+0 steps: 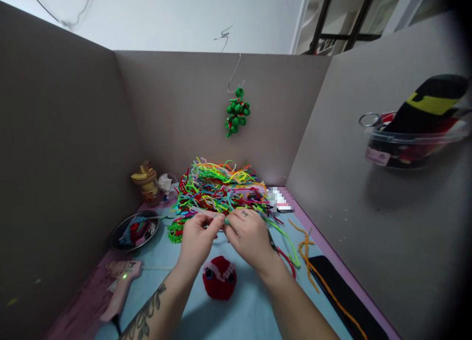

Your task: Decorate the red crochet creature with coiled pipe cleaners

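Note:
My left hand (197, 236) and my right hand (249, 234) meet over the light blue mat (254, 310), fingertips pinched together on a green pipe cleaner (225, 222) held between them. Just beyond the hands lies a big tangled pile of coloured pipe cleaners (217, 190). Below the hands a red fuzzy figure (220, 277) with dark eyes and a white trim sits on the mat.
Grey partition walls enclose the desk. A green pipe-cleaner ornament (237, 111) hangs on the back wall. A metal bowl (135, 229) with craft bits, a yellow figurine (145, 180) and a pink glue gun (121, 288) stand left. Orange pipe cleaners (309, 261) and a dark tablet (342, 295) lie right. A plastic container (413, 138) sits on the right wall.

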Demonstrator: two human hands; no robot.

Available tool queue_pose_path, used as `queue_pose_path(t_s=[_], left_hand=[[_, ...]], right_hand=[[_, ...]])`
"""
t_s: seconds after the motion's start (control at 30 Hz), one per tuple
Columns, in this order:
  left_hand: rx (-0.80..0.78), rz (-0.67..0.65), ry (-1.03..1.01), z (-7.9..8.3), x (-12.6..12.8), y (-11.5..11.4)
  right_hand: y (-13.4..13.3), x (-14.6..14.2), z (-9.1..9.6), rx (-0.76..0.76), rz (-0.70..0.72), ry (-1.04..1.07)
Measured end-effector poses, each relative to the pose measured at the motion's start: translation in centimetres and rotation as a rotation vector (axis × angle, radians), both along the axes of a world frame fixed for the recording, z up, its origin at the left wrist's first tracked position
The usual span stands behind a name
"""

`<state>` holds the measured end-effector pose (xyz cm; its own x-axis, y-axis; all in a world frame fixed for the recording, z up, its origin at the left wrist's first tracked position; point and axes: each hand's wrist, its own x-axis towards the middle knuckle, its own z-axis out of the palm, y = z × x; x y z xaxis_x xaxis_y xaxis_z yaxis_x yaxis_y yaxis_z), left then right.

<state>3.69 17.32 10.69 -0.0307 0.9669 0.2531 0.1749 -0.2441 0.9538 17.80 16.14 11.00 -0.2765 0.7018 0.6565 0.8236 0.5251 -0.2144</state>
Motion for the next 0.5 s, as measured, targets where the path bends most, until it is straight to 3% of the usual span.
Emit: queue_pose_path(t_s=[0.1, 0.2, 0.37, 0.5], left_hand=[[0.009, -0.029, -0.008, 0.1, -0.3, 0.2], [0.033, -0.035, -0.026, 0.4, -0.7, 0.4], [0.08, 0.063, 0.028, 1.0, -1.5, 0.4], [0.089, 0.075, 0.027, 1.2, -1.8, 0.4]], right_hand=[[0.1, 0.2, -0.2, -0.132, 0.056, 0.103], [0.1, 0.8, -0.2, -0.265, 0.236, 0.292], [0.0, 2.1, 0.8, -0.339, 0.567, 0.926], [0.0, 3.1, 1.8, -0.427, 0.716, 1.229]])
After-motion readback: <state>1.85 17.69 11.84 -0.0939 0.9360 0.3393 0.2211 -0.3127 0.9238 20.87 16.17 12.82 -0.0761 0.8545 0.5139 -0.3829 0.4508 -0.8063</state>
